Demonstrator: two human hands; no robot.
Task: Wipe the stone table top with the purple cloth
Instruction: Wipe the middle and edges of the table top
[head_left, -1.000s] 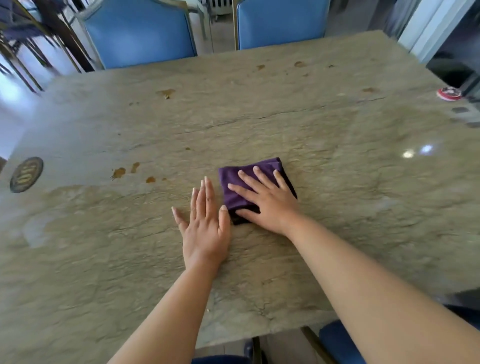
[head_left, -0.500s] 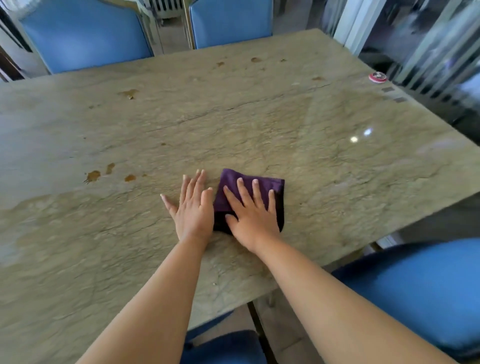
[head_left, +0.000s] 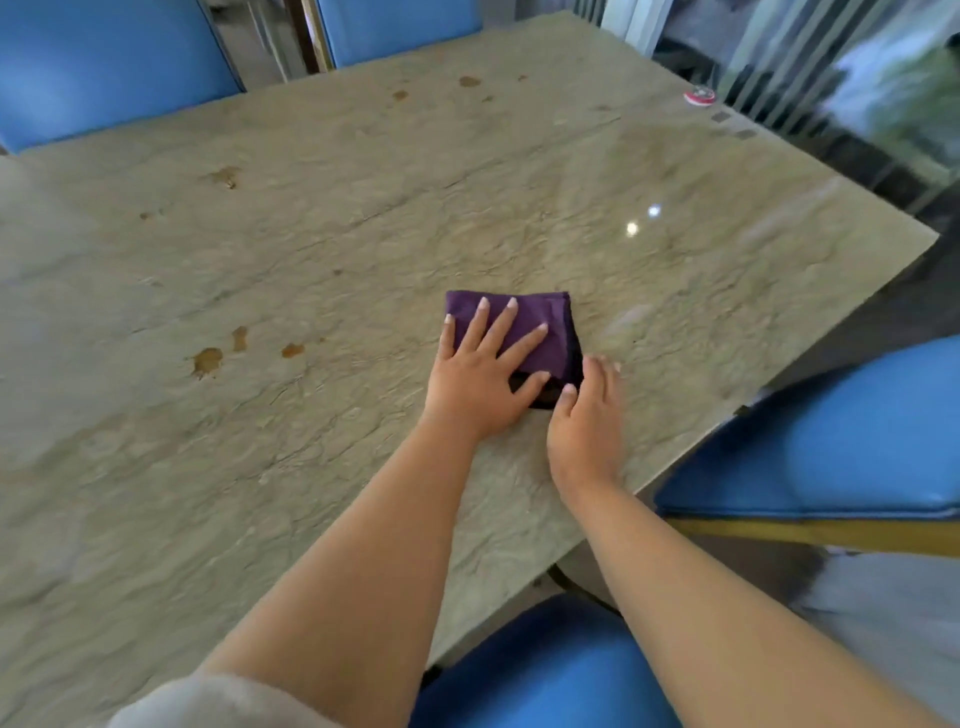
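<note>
Judging from left to right, the brown stains on the left of the stone table top risked being missed, since the purple cloth lay folded well to their right, near the near right edge. The cloth was pressed flat by the left hand, fingers spread wide. The right hand rested just beside the cloth's right edge, fingers relaxed, gripping nothing; a loose fold could have been dragged open. Compared with half a second earlier, the hands had been swapped: the cloth, then under the right hand, was now held down by the left.
</note>
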